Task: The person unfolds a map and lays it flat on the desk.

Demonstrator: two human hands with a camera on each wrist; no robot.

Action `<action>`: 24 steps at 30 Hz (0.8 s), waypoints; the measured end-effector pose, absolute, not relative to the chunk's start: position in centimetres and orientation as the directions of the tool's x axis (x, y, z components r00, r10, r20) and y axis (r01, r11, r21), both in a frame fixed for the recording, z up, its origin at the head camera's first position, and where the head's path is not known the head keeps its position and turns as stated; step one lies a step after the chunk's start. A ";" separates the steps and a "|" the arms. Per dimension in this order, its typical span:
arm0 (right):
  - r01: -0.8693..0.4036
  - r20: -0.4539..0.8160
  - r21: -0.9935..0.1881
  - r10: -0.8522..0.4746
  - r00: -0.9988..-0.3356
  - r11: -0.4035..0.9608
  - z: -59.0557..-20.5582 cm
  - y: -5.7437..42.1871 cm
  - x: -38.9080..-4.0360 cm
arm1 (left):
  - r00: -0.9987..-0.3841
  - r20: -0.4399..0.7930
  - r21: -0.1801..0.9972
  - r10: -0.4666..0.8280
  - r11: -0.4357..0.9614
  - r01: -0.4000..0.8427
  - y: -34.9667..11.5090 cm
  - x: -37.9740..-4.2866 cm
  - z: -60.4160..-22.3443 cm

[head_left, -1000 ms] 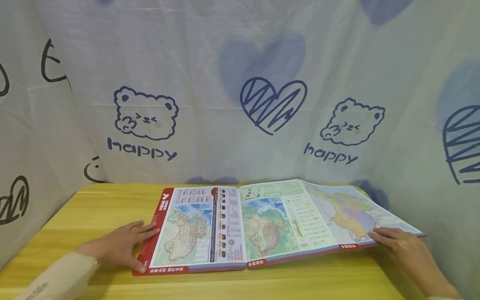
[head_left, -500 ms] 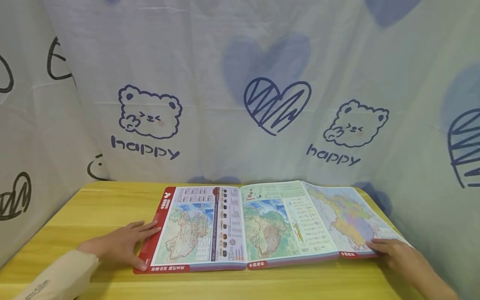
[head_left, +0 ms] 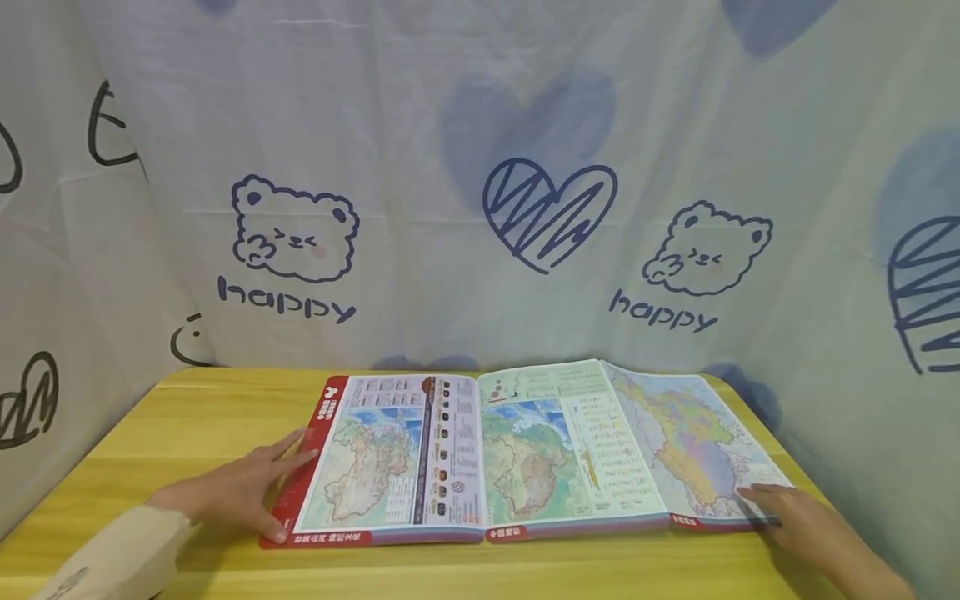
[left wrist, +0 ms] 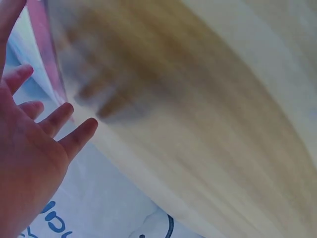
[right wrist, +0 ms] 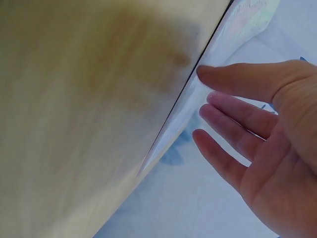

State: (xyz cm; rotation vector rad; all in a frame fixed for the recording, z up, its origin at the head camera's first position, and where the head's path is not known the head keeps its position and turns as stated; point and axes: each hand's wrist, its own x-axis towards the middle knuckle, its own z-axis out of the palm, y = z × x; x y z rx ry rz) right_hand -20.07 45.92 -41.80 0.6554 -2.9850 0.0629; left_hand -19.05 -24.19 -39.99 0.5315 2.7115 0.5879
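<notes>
A fold-out map [head_left: 532, 462] with three panels lies spread on the yellow wood-grain table, its red strip at the left side. My left hand [head_left: 225, 492] rests at that red strip, thumb on the lower corner and fingers spread along the edge. The left wrist view shows the left hand [left wrist: 34, 148] from the palm side, fingers apart. At the right panel's lower right edge is my right hand [head_left: 813, 529], fingertips at the paper. In the right wrist view the right hand [right wrist: 262, 129] has loosely straight fingers, with the thumb beside the map's edge [right wrist: 198, 84].
The table [head_left: 187, 417] extends left of the map and in front of it. Behind it hangs a pale cloth [head_left: 420, 275] printed with hearts and bears, which also closes off both sides.
The map's right panel has come down from a raised tilt to lie nearly flat. My right hand has lowered with it. The left hand stays at the red strip.
</notes>
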 end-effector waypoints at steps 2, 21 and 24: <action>-0.393 0.061 -0.035 -0.390 -0.919 0.919 -41.8 45.9 -20.1 | -0.888 -0.215 0.445 0.407 0.850 0.282 -24.3 -19.1 -39.9; -0.338 0.146 -0.172 -0.315 -0.938 0.925 -41.3 42.5 -20.0 | -0.915 0.073 0.143 0.398 0.903 0.404 -25.0 -18.8 -39.5; -0.359 0.186 -0.183 -0.326 -0.927 0.915 -41.2 41.2 -20.0 | -0.903 0.118 0.113 0.412 0.898 0.425 -24.1 -19.1 -38.9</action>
